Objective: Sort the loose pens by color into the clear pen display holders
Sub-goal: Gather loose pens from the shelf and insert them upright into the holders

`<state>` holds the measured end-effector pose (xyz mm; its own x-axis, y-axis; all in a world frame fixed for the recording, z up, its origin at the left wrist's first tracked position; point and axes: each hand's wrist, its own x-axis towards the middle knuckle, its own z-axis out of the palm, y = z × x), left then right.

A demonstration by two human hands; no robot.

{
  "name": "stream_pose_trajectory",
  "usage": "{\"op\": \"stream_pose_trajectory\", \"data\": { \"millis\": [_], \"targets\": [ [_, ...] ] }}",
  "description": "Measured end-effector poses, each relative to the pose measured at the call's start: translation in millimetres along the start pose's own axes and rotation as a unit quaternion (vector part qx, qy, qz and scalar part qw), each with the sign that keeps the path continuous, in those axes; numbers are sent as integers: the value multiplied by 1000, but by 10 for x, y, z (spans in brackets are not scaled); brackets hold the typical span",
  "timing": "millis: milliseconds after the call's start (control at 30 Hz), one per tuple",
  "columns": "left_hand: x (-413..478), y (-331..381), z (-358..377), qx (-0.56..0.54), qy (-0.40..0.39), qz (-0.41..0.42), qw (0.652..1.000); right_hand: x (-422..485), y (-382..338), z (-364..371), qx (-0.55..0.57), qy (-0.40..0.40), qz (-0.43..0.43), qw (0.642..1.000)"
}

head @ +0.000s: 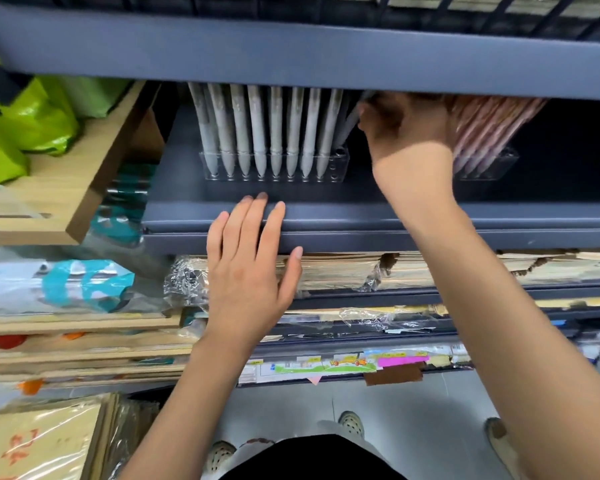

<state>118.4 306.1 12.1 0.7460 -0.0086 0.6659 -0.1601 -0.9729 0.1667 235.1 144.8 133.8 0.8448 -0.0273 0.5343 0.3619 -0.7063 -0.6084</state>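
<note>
A clear pen holder (340,168) stands on the dark shelf (361,216), filled with several grey-white pens (258,133) standing upright. To its right a second clear holder (499,164) carries several pink pens (489,123) leaning left. My right hand (406,129) reaches in between the two holders and its fingers curl round a grey pen (350,123) at the right end of the grey row; the fingertips are hidden under the upper shelf. My left hand (250,261) lies flat with straight fingers against the shelf's front edge, holding nothing.
An upper shelf edge (291,53) overhangs the pens. Below are stacks of wrapped paper (361,271) and labelled packs. A wooden shelf (66,188) with green bags (25,119) stands at left. The grey floor and my shoes show at the bottom.
</note>
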Motion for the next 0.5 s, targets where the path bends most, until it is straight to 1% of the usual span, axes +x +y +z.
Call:
{"op": "stream_pose_trajectory", "data": {
  "millis": [67,167,233,367,500],
  "targets": [
    [3,3,19,-4,11,1,1000,89,-36,24,-66,-14,7,998],
    [1,-15,27,-11,12,9,1000,169,-89,51,-154,-8,3,988],
    [-8,-39,24,-17,11,14,1000,187,-128,55,-197,-21,12,980],
    [-14,-61,6,-23,5,22,999,178,-161,48,-211,-31,10,977],
    [-9,-56,-28,-25,-17,19,999,131,-187,20,-180,-47,22,982]
  ]
}}
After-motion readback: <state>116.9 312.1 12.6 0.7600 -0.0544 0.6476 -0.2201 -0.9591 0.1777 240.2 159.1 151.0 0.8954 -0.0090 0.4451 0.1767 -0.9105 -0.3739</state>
